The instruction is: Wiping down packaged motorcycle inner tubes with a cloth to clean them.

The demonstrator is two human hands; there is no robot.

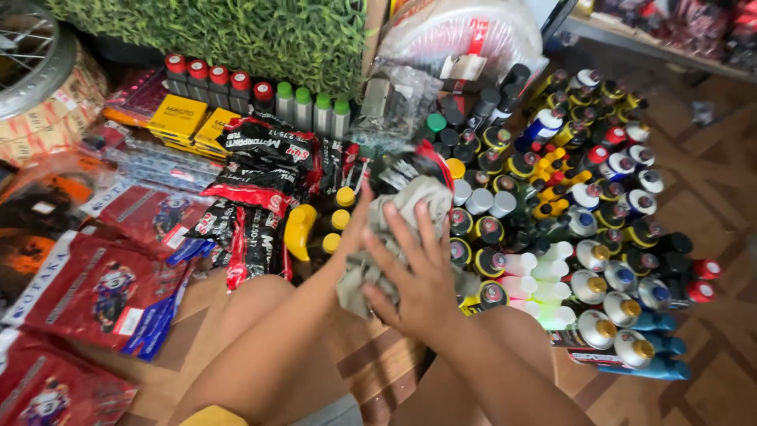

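Pressing my right hand (422, 272) flat, fingers spread, against a crumpled grey-beige cloth (386, 237), I am rubbing it over a black bottle with a red and white label (410, 168). My left hand (359, 217) is mostly hidden behind the cloth; I cannot tell how far it is closed, though it seems to be supporting the bottle from beneath. I am holding the bottle above the wooden parquet floor (710, 197), over my bare knees, in the middle of the goods spread out there.

Crowding close on the right is a dense cluster of upright bottles with black, yellow, white and red caps (583, 189), and nearer the floor's right edge blue bottles with silver tops (631, 347) are lying on their sides. Just left of the cloth a yellow plastic spout (298, 231) is leaning against black and red packaged inner tubes (264, 185). Red flat printed packets (95, 292) are overlapping along the left edge. Towards the far side, grey bottles with red and green caps (252, 96) are standing in a row before a green artificial grass mat (236, 35), with yellow boxes (180, 117) beside them.
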